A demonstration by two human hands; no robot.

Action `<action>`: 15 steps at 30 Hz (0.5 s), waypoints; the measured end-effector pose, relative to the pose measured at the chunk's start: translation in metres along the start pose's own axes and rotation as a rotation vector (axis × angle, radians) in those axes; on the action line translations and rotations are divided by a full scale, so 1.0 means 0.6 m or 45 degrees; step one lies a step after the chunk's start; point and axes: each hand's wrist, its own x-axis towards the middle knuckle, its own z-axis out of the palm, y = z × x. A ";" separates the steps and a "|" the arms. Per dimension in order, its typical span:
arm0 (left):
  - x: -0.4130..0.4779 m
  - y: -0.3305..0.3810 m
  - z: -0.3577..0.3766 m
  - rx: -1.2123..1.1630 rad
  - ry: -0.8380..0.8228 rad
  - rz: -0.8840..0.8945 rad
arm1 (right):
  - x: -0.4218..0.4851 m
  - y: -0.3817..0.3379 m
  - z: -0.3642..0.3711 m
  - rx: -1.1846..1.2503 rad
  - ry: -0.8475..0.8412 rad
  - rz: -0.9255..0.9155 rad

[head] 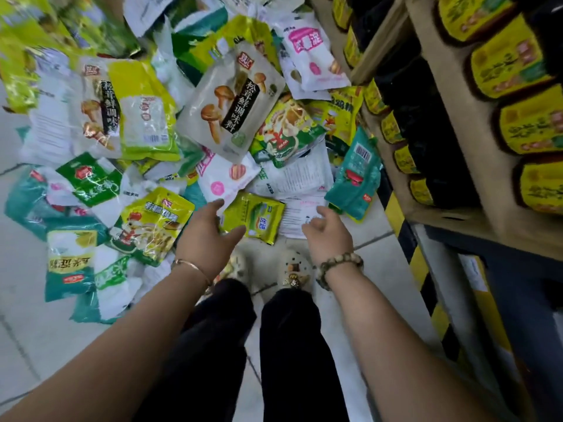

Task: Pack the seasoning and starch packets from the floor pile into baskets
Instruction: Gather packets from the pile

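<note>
Hovering open and empty, left hand (210,236) and right hand (327,233) flank a yellow-green packet (254,217); the floor pile (152,132) looks barely touched.

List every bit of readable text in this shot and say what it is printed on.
"松茸鲜调味料": black band on the central mushroom packet.
"松茸鲜调味料": black band on the left mushroom packet, partly blurred.
"优选": small yellow-green packet.
"淀": pink label on the white packet; the characters beside it are blurred.
Labels on the shelf jars and the rest of the pile: too blurred to read.
</note>
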 end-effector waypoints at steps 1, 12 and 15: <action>0.026 0.004 -0.004 0.021 0.015 0.014 | 0.016 -0.004 0.002 -0.029 -0.013 0.004; 0.349 0.057 -0.053 0.700 0.242 0.370 | 0.245 -0.129 0.021 -0.427 0.251 -0.262; 0.384 0.060 -0.054 0.772 0.322 0.469 | 0.300 -0.166 0.031 -0.485 0.380 -0.315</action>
